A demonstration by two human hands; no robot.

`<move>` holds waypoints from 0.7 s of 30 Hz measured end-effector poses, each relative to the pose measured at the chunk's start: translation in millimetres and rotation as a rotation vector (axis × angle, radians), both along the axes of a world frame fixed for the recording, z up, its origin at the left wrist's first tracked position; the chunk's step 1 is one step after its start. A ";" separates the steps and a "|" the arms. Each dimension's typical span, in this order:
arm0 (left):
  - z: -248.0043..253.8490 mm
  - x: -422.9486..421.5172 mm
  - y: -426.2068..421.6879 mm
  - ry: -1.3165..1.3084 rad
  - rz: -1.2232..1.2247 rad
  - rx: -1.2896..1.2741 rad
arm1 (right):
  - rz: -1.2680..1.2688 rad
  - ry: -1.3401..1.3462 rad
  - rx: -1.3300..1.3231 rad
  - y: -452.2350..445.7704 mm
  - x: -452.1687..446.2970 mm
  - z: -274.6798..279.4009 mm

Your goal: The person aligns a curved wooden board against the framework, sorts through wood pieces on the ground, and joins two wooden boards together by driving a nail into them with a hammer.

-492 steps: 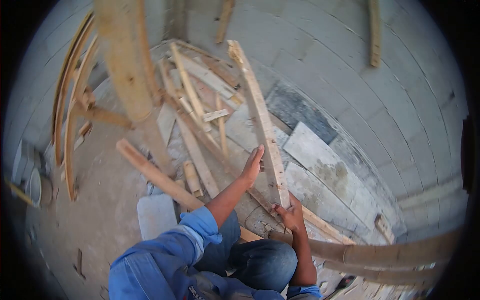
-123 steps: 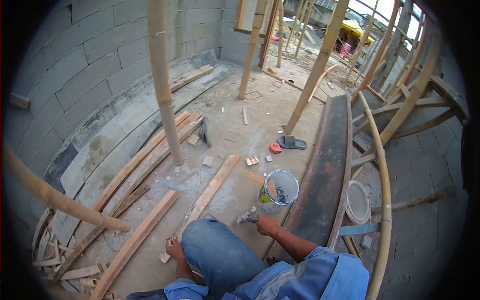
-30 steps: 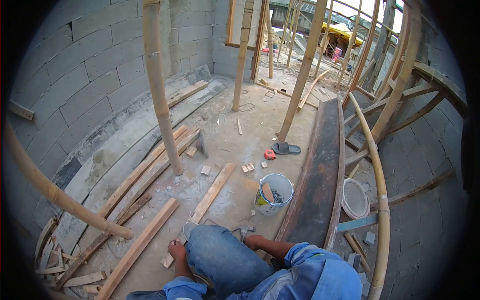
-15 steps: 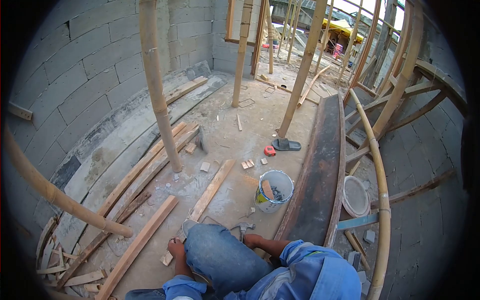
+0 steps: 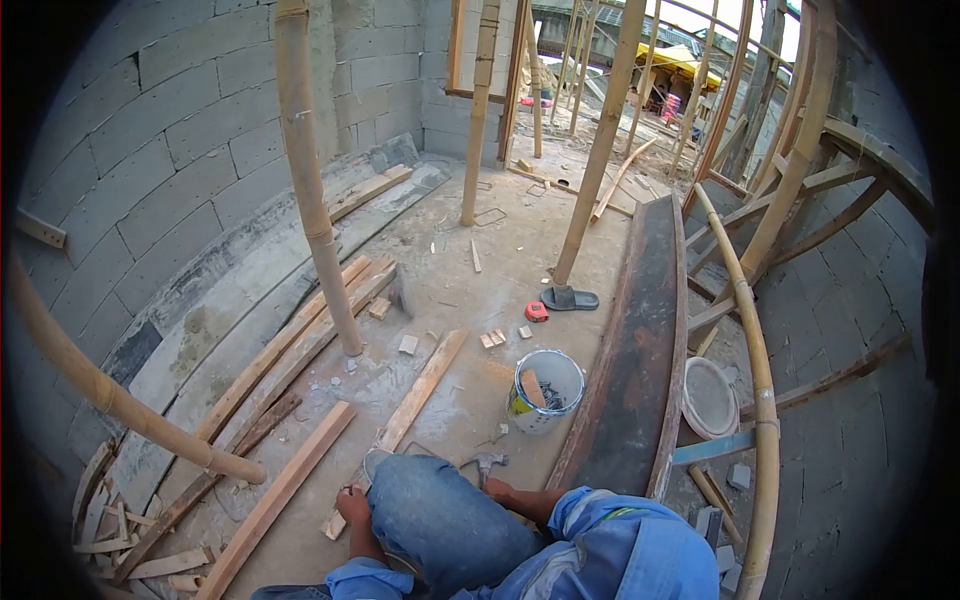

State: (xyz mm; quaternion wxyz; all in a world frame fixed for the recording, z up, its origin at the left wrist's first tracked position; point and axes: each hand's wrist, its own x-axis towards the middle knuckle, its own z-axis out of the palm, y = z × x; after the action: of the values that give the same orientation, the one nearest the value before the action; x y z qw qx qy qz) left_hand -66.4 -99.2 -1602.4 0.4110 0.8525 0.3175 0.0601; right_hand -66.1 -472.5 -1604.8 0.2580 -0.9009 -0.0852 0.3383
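Observation:
My right hand point(image 5: 497, 489) is closed round the handle of a hammer point(image 5: 486, 463), whose metal head shows just ahead of the fingers, low over the floor beside my knee. On the other side of the knee, my left hand point(image 5: 352, 500) is closed at the near end of a wooden plank point(image 5: 424, 388) lying on the floor. Whatever its fingers pinch is too small to make out. My bent knee covers part of the plank. A second wooden beam point(image 5: 285, 492) lies to the left of that hand.
A bucket point(image 5: 546, 391) holding nails stands ahead on the right, near a red tape measure point(image 5: 536, 312) and a sandal point(image 5: 569, 299). A long dark trough-like board point(image 5: 640, 345) runs along the right. Bamboo poles point(image 5: 315, 200) rise from the floor; scrap wood point(image 5: 170, 562) lies lower left.
Over the last second both hands stay nearly in place, with slight shifts as the view moves. Earlier, the hammer was held higher and nearer the bucket; long before, both hands held a wooden beam.

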 end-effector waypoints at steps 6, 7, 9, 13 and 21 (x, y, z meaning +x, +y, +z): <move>-8.3 -5.9 4.0 -0.064 -0.017 -0.043 | -0.550 0.085 0.100 -8.6 -3.0 -45.1; -8.1 -6.2 4.4 -0.063 -0.019 -0.045 | -0.773 0.101 0.064 1.0 -0.8 -1.8; -6.3 -8.2 2.4 -0.064 -0.032 -0.037 | -0.702 0.069 0.085 -1.3 4.1 30.7; -40.0 -11.6 5.7 -0.134 -0.021 0.043 | -0.490 0.094 0.180 -18.5 25.2 37.9; -33.5 -14.8 -2.2 -0.060 0.021 0.018 | -0.225 0.051 0.538 89.9 97.3 195.2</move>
State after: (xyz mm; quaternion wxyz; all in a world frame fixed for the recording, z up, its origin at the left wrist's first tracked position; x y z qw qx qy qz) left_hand -81.1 -101.3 -1635.9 0.4120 0.8505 0.3136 0.0926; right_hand 31.2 -382.6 -1409.6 0.5258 -0.7950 -0.0649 0.2956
